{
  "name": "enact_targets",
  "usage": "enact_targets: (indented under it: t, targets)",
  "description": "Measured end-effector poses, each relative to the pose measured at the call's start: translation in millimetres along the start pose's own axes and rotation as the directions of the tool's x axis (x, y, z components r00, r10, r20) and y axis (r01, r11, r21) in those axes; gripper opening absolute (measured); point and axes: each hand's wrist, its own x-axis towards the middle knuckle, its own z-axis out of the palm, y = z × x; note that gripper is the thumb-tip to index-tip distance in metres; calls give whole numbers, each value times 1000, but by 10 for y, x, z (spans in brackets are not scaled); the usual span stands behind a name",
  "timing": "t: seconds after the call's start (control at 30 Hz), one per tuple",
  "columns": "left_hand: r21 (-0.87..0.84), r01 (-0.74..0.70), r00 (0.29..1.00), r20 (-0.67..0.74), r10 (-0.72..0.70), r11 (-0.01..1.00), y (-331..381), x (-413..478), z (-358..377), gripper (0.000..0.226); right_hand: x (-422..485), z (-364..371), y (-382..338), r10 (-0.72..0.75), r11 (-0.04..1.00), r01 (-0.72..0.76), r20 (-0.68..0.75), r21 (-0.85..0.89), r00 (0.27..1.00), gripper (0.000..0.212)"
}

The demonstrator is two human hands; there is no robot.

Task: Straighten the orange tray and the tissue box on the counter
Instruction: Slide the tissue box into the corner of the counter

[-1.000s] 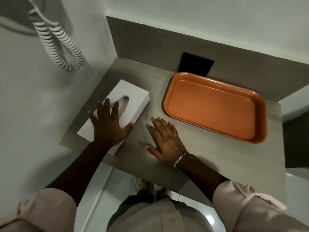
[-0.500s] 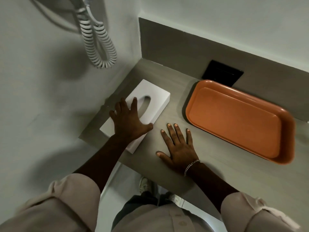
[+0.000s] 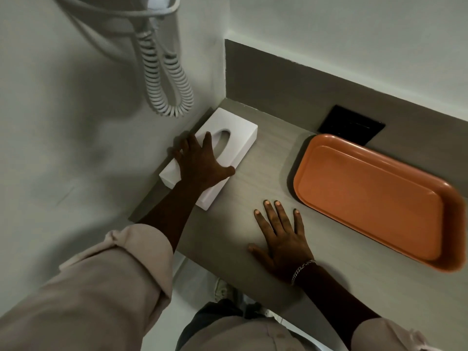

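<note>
A grey wood-grain counter (image 3: 266,158) was seen set into a corner between pale walls. The orange tray (image 3: 374,198) was lain flat at the right of the counter, near the back panel, just in front of a black socket plate (image 3: 352,124). The white tissue box (image 3: 238,130) was positioned at the left rear, close beside the side wall, below a coiled cord (image 3: 172,84). The left hand (image 3: 200,164) was pressed on top of the tissue box with fingers spread and nothing clasped. The right hand (image 3: 283,239) was laid flat on the counter, fingers extended, apart from the tray
</note>
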Motion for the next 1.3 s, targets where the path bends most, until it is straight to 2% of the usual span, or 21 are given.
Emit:
enact_targets:
  t: [0.37,0.47,0.53,0.6,0.73,0.83,1.1,1.3]
  targets:
    - [-16,-70,997,-12,70,997,-65,-45,-17,117,62,-63,-8,-21,1000,20,56,18,998,88]
    - [-41,-186,979,-94,182,982,-146,-296,-40,111,324,-262,-19,-128,990,127,14,58,992,88]
    - [-79,-298,941,-193,278,951,-238,-556,-22,99,580,-437,-51,-195,979,199,-77,47,978,89]
    - [-92,-373,905,-256,340,923,-360,-806,15,90,850,-593,-121,-244,968,248,-102,25,964,91]
    - [-64,-351,914,-242,327,934,-607,-1085,99,82,1211,-668,-246,-327,943,323,-32,-77,945,94]
    - [-3,-383,903,-213,374,924,-716,-1150,153,81,1285,-634,-242,-346,932,343,-2,-116,938,98]
    - [17,-403,899,-181,399,915,-733,-1040,275,84,1353,-634,-176,-344,928,340,0,-154,939,97]
    - [-19,-420,896,-170,411,908,-670,-797,271,86,1580,-688,-79,-311,935,316,55,-159,949,109]
